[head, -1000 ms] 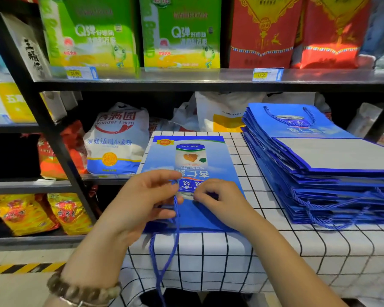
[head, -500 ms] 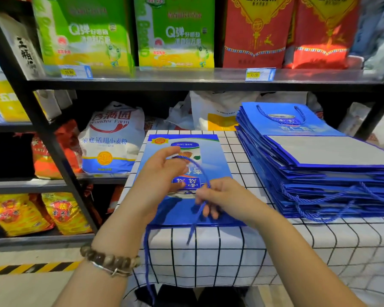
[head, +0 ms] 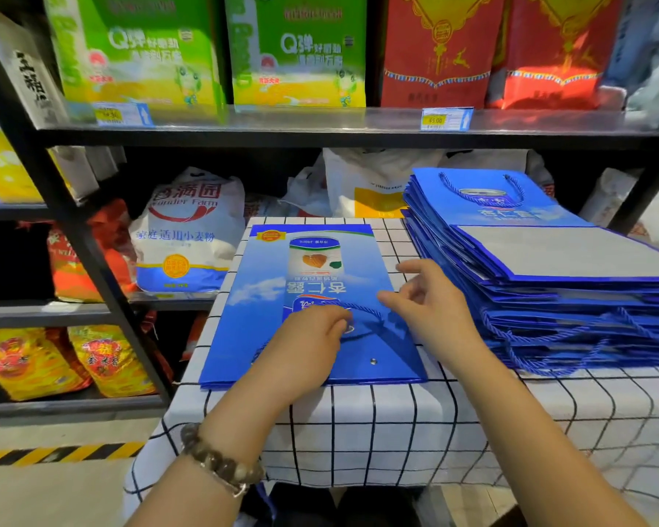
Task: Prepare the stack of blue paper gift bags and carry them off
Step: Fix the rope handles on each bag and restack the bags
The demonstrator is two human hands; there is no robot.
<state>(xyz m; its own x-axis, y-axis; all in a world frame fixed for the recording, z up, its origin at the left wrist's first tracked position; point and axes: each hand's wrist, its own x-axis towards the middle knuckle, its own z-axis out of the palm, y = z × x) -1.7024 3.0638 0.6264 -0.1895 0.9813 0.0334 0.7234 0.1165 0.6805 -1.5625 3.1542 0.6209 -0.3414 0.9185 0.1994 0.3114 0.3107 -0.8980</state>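
Head view, angled down, near table [head: 358, 431]

Beaded bracelet [head: 221, 462], L wrist; sleeveless forearms.

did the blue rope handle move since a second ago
Yes. The rope handle, which dangled over the table's near edge, now lies up on the flat gift bag, between the left hand and right hand.

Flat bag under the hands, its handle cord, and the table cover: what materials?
Flat blue bag: looks like coated printed paper, slight sheen, crisp folded edges, small metal-looking eyelet. Handle cord: twisted blue rope, probably synthetic; the strands show. Table cover: white with a black grid, drapes softly over the edge, so likely thin fabric, though plastic sheet can't be ruled out.
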